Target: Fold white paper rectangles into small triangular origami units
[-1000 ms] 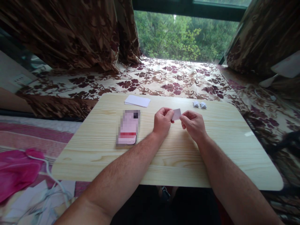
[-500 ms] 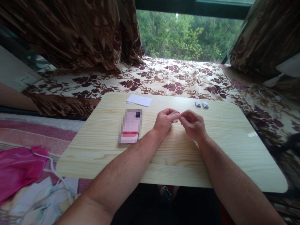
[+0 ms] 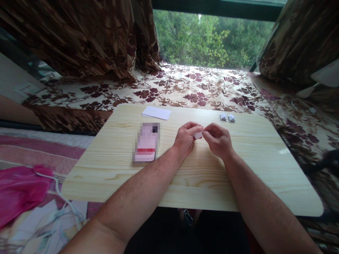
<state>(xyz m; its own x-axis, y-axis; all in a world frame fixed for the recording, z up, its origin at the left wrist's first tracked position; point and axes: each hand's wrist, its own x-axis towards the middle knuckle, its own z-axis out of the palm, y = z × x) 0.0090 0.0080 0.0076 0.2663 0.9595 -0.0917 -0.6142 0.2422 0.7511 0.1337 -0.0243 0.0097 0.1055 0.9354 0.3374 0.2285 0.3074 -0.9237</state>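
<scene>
Both my hands meet over the middle of a light wooden table (image 3: 190, 183). My left hand (image 3: 185, 138) and my right hand (image 3: 217, 140) each pinch a small white piece of paper (image 3: 198, 134), which is folded small and mostly hidden between the fingertips. A phone (image 3: 146, 143) lies flat to the left of my left hand. A thin stack of white paper slips (image 3: 156, 113) lies at the table's far edge. Two small folded paper shapes (image 3: 227, 117) sit at the far right of the table.
A floral cloth (image 3: 185, 90) covers the ledge behind the table, with brown curtains (image 3: 79, 35) on both sides of a window. A pink bag (image 3: 18, 194) and white cords (image 3: 60, 211) lie at the lower left.
The paper, held open and flat between my hands a second ago, is now folded down small and nearly hidden by my fingertips. My hands have come closer together.
</scene>
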